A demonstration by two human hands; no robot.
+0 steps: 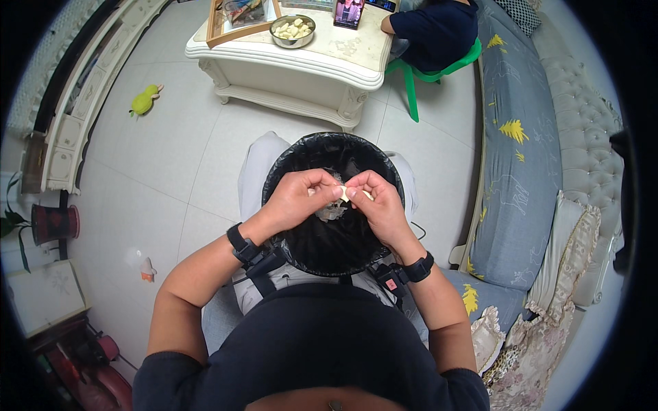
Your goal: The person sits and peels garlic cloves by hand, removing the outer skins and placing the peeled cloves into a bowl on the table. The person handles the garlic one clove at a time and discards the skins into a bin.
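Note:
My left hand (303, 198) and my right hand (383, 205) meet above a round bin (329, 257) lined with a black plastic bag. Between the two thumbs and index fingers is a pale garlic clove (344, 193), pinched from both sides. A second pale piece, which looks like another clove (368, 195), shows in the curled fingers of my right hand. Something small and pale also peeks out under my left fingers, too hidden to name. Below the hands, papery garlic skins (330, 212) lie inside the bin, which stands between my knees.
Ahead is a cream table (288, 59) with a steel bowl (293, 45) of peeled cloves, a wooden tray (209, 31) and a phone (349, 13). A person (437, 33) sits on a green stool (411, 97). A sofa (519, 154) runs along the right; a green plush toy (144, 100) lies on the floor.

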